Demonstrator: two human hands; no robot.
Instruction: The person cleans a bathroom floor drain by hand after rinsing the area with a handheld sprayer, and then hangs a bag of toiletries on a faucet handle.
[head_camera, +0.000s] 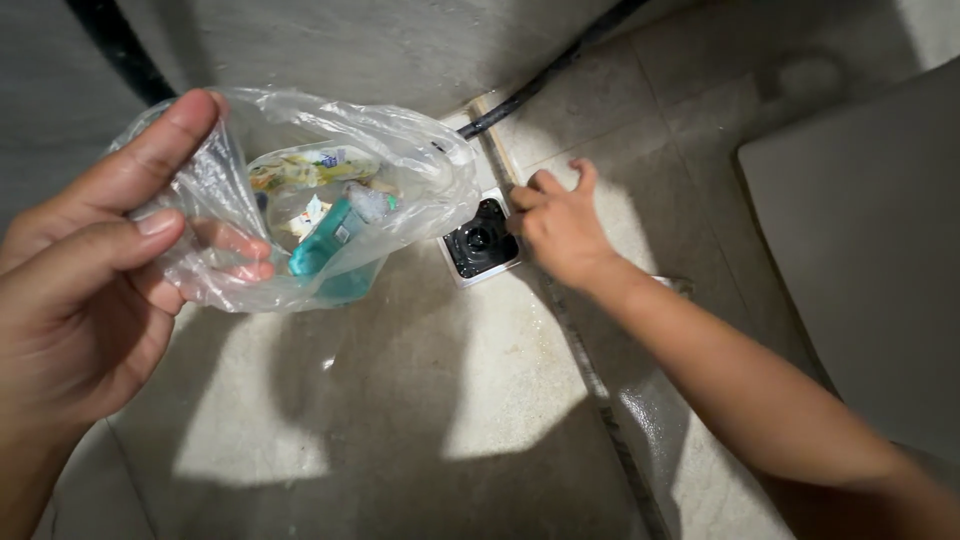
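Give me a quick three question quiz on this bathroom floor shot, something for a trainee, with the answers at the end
1. True or false: the left hand holds a clear plastic bag by its edge.
2. Which thing is the right hand reaching down to? A) the black hose B) the square floor drain C) the bag
3. Fill in: inside the bag lies a ____-coloured bottle among wrappers.

Key
1. True. Thumb and fingers pinch the bag's rim.
2. B. The fingertips are at the drain's edge, down on the wet tiled floor.
3. Teal.
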